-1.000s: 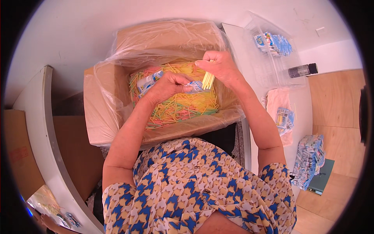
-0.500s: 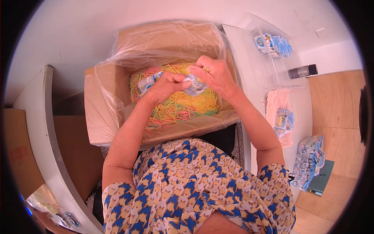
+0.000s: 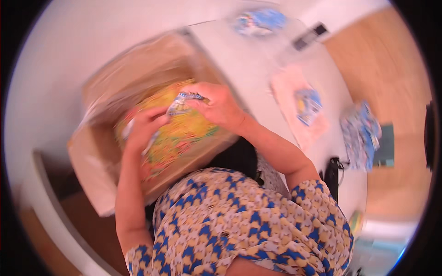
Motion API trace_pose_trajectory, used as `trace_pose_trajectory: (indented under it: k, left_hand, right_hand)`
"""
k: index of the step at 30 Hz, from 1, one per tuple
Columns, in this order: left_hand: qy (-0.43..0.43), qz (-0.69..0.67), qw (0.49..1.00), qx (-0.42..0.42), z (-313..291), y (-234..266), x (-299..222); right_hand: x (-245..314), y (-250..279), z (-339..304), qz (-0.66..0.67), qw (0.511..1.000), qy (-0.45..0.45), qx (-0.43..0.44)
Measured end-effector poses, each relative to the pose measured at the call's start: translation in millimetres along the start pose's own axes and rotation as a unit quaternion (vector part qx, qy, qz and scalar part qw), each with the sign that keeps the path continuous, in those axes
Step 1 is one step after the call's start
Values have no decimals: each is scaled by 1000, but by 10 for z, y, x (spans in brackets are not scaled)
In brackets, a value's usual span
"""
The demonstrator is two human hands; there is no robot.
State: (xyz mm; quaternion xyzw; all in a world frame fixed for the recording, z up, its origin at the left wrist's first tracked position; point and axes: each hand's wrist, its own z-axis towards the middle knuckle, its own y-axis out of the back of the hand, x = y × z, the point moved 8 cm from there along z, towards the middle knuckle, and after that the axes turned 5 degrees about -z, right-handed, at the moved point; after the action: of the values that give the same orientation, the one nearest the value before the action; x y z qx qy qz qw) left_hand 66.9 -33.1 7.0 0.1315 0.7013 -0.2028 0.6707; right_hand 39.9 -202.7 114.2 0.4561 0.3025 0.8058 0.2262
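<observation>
My right hand (image 3: 216,105) is closed around a small clear-and-blue printed plastic packet (image 3: 180,105), held above the box. Beside it, the bent fingertips of my left hand (image 3: 146,125) come up to that packet's lower edge. White-and-blue plastic packets (image 3: 151,141) show on both sides of my left hand, apparently held in its palm, though motion smears them. Below both hands lie many thin sticks (image 3: 184,133) in yellow, pink and green. They fill the bottom of a cardboard box (image 3: 94,172) lined with clear plastic film.
Right of the box, a white table (image 3: 248,69) carries a pink cloth (image 3: 294,131) with printed packets (image 3: 307,106) on it. Farther back are a blue-and-white packet pile (image 3: 261,21) and a dark-capped bottle (image 3: 310,37). A packet bundle (image 3: 361,135) lies at the right edge.
The view has swung to the right and blurred, so the box sits tilted farther left. My hands have drawn apart slightly; the right one still grips its packet.
</observation>
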Motion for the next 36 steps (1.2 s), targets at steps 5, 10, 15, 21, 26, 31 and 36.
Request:
trace_pose_trajectory:
  k: [5, 10, 15, 21, 26, 31, 36]
  left_hand:
    - [12, 433, 900, -45, -46, 590, 396]
    - [162, 624, 759, -92, -106, 785, 551]
    - [130, 581, 797, -100, -105, 986, 898]
    - [141, 621, 760, -130, -125, 974, 852]
    - [160, 627, 752, -125, -150, 1047, 851]
    - [180, 609, 762, -126, -140, 1137, 951]
    - [183, 631, 743, -127, -111, 1097, 964]
  right_hand:
    - [-724, 1642, -478, 63, 969, -181, -159]
    - [-1705, 2631, -1566, -131, 895, -400, -148]
    - [-1901, 2539, -1914, -453, 816, -346, -95]
    - [-2008, 2456, -1729, -430, 819, -381, -5]
    - [-2074, 2312, -1530, -468, 781, -392, 131]
    - [-2060, 2304, -1441, -472, 791, -364, 139]
    - [-1895, 2298, -1367, -487, 804, -316, 133]
